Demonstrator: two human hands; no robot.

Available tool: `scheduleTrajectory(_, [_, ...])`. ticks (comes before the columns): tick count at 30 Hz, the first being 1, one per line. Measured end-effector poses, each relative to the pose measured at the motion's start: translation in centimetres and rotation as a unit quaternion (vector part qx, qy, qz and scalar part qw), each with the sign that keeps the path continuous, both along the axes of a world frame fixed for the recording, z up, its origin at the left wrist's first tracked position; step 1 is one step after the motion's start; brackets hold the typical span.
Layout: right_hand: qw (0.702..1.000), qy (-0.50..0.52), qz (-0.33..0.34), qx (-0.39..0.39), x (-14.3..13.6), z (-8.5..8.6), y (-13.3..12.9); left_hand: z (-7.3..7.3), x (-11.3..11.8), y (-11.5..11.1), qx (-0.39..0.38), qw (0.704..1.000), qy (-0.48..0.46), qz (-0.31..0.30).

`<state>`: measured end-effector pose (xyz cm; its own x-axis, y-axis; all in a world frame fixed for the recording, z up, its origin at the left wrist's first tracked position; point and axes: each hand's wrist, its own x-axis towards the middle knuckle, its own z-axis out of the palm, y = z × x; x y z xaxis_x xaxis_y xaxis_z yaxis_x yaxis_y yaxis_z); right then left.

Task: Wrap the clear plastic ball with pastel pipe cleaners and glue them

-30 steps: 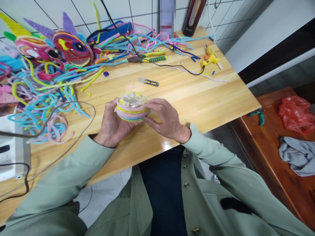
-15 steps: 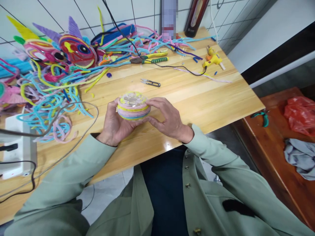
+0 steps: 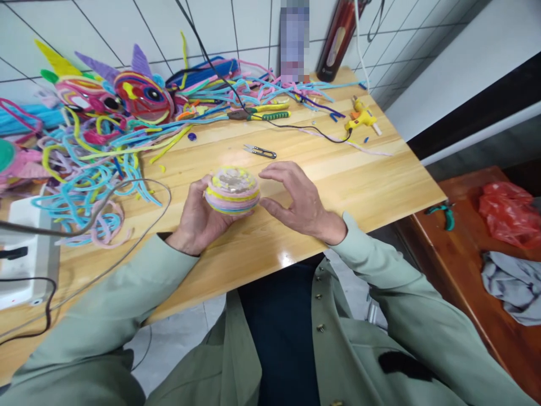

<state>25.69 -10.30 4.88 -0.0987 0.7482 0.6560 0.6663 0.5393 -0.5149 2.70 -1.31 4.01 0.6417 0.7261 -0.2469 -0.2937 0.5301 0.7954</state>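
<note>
A round piece wound from pink, yellow and blue pipe cleaners point(image 3: 232, 192) is held above the table by my left hand point(image 3: 196, 217), its thumb on the near-left side and its fingers underneath. The top of the piece looks greyish and rough, ringed with yellow and pink bits. My right hand point(image 3: 298, 200) is just to the right of it, thumb and fingers apart, with nothing between them. Beyond the piece, thread snips point(image 3: 260, 151) lie on the wooden table point(image 3: 338, 186).
Tangled pipe cleaners point(image 3: 97, 197) cover the table's left, near two decorated heads point(image 3: 147, 98). Pliers with green-yellow handles point(image 3: 262, 115) lie at the back. A yellow glue gun point(image 3: 361, 118) rests at right, its cord crossing the table. A white power strip point(image 3: 29, 254) sits at the left edge.
My right hand has let go of the round piece and moved slightly right, its fingers spreading. My left hand still holds the piece. The whole view has shifted a little.
</note>
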Motion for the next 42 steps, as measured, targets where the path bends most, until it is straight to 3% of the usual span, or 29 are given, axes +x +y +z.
scheduleTrajectory(2, [1.000, 0.004, 0.003, -0.012, 0.0, 0.1, 0.3, -0.4, -0.1, 0.1, 0.092, 0.995, 0.030, 0.039])
scheduleTrajectory(4, [1.000, 0.009, -0.002, -0.017, 0.2, 0.1, 0.5, -1.1, -0.4, 0.4, 0.224, 0.966, 0.085, 0.102])
scheduleTrajectory(8, [1.000, 0.007, 0.002, -0.008, 0.5, -0.4, 0.2, -2.1, -1.2, 0.8, 0.476, 0.842, 0.201, 0.158])
scheduleTrajectory(12, [0.999, 0.002, 0.013, -0.029, 0.0, -0.7, -0.4, -2.3, -1.5, 0.4, 0.587, 0.756, 0.260, 0.127])
scheduleTrajectory(16, [0.998, 0.025, 0.016, -0.060, -0.7, -0.5, -0.5, -2.4, -1.4, 0.1, 0.631, 0.715, 0.277, 0.117])
scheduleTrajectory(21, [0.992, 0.090, 0.018, -0.089, -1.5, -0.2, 0.1, -2.8, -1.3, 0.1, 0.631, 0.715, 0.285, 0.098])
scheduleTrajectory(31, [0.989, 0.105, -0.001, -0.102, -2.6, -1.1, 0.7, -2.3, -0.9, 0.0, 0.575, 0.775, 0.248, 0.080])
scheduleTrajectory(42, [0.985, 0.114, -0.003, -0.132, -2.7, -1.1, 0.8, -1.9, -0.8, 0.0, 0.546, 0.797, 0.251, 0.061])
